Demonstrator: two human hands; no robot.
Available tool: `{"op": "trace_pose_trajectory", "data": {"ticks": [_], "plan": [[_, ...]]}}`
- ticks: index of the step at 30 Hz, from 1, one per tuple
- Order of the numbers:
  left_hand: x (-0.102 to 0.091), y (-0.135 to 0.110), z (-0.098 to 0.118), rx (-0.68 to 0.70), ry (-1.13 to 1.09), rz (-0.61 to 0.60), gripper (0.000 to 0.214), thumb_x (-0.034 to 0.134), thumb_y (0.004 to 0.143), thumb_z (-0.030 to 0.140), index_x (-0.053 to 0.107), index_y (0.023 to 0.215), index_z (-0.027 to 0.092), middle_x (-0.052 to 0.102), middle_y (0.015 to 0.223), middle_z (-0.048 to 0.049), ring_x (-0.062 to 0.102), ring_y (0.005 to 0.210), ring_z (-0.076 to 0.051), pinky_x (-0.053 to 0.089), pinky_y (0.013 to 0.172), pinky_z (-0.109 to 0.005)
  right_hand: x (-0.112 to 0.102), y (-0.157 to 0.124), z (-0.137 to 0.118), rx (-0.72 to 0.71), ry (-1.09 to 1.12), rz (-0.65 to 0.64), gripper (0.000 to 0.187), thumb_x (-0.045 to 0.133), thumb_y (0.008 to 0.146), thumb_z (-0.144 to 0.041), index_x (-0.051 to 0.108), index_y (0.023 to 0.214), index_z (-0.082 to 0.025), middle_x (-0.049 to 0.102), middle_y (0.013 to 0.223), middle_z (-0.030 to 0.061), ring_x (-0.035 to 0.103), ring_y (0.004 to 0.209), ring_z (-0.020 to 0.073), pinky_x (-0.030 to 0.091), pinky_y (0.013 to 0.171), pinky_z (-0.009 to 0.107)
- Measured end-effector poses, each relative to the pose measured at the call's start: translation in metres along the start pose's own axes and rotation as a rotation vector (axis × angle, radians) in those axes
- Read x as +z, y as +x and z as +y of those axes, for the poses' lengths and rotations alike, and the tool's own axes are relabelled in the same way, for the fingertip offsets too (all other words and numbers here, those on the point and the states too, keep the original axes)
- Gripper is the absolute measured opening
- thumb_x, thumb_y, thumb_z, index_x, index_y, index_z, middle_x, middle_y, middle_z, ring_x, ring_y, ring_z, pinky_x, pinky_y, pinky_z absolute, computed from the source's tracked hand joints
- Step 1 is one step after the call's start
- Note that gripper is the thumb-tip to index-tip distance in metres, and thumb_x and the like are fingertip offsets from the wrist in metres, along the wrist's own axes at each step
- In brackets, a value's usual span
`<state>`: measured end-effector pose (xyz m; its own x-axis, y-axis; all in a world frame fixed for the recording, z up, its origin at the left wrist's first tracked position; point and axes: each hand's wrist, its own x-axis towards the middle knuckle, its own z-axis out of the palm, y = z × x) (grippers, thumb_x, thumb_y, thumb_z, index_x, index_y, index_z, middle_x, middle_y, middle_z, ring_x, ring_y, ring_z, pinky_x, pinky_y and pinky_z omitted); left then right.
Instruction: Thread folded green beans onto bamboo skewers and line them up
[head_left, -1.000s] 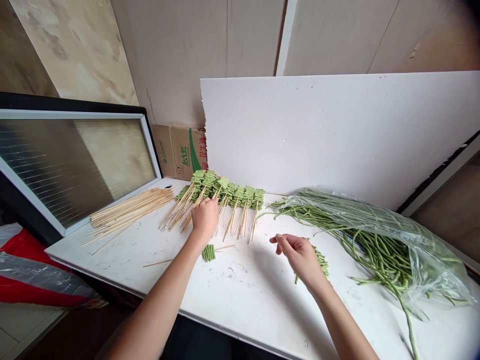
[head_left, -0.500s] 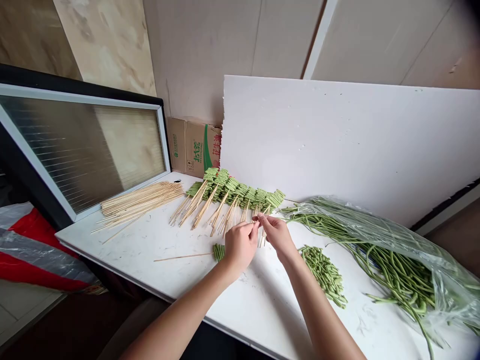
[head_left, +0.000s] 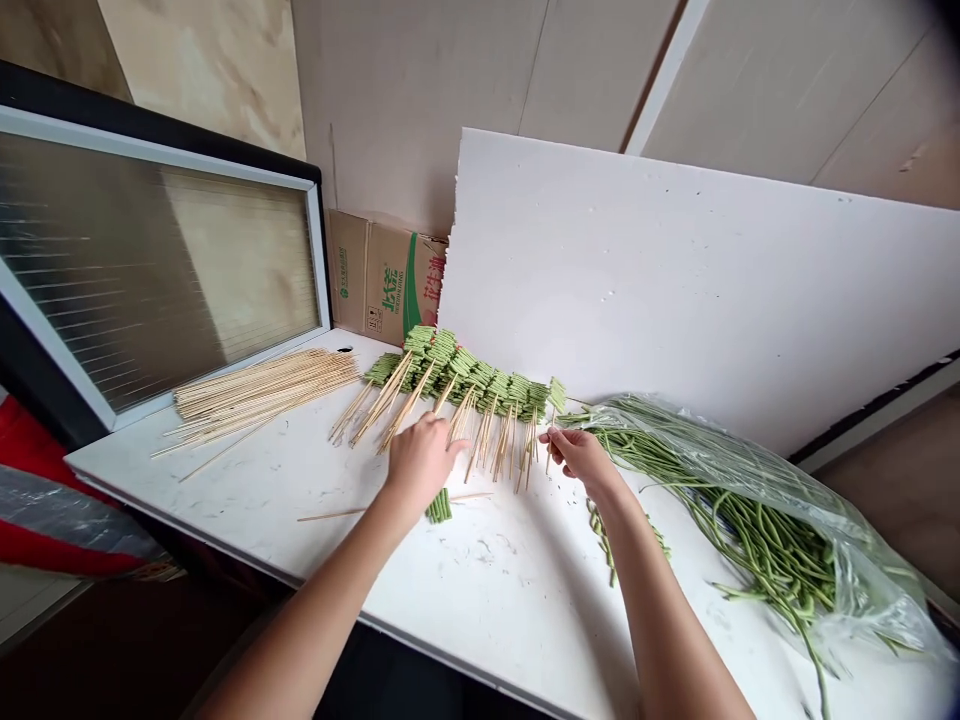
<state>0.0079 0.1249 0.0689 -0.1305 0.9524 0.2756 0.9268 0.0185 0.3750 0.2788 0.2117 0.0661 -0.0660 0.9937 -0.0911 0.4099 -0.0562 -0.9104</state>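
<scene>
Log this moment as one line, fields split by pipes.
Left hand: at piled green-bean skewers with pale wooden sticks, contact unclear | Right hand: pinching one pale-stick green-bean skewer | Nearby: loose thin pale wooden sticks

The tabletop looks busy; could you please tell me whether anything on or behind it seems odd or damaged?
Two things: one skewer lies askew at the near side of the skewer pile, and the white board has a ragged left edge, unlike its straight top.

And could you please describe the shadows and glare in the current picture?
In the head view, a soft shadow falls on the table beside the right forearm; glints show on the plastic bag over the long beans; the glassy panel carries streaky reflections.
</scene>
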Motion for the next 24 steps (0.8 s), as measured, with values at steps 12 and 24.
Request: {"op": "trace_pose_trajectory", "data": {"ticks": [12,24], "plan": [[-0.001,0.014,-0.029,-0.168,0.085,-0.022,0.029,0.066,0.099,0.046,0.079,0.103,0.02,0.078,0.105,-0.013,0.075,0.097,-0.03,0.053,0.08,-0.034,0.009,0.032,-0.005,0.001,-0.448,0.048,0.041,0.052,0.1,-0.032,0.081,0.08,-0.011,0.072,0.078,0.0079,0.043,0.051,0.01,0.033,0.056,0.027],[-0.003,0.016,-0.026,-0.205,0.12,-0.044,0.029,0.055,0.104,0.031,0.08,0.095,0.017,0.079,0.102,-0.0151,0.075,0.096,-0.03,0.051,0.078,-0.034,0.006,0.035,-0.008,-0.008,-0.689,0.205,0.05,0.052,0.101,-0.051,0.075,0.073,-0.016,0.063,0.062,0.0084,0.054,0.057,0.0191,0.032,0.059,0.031]]}}
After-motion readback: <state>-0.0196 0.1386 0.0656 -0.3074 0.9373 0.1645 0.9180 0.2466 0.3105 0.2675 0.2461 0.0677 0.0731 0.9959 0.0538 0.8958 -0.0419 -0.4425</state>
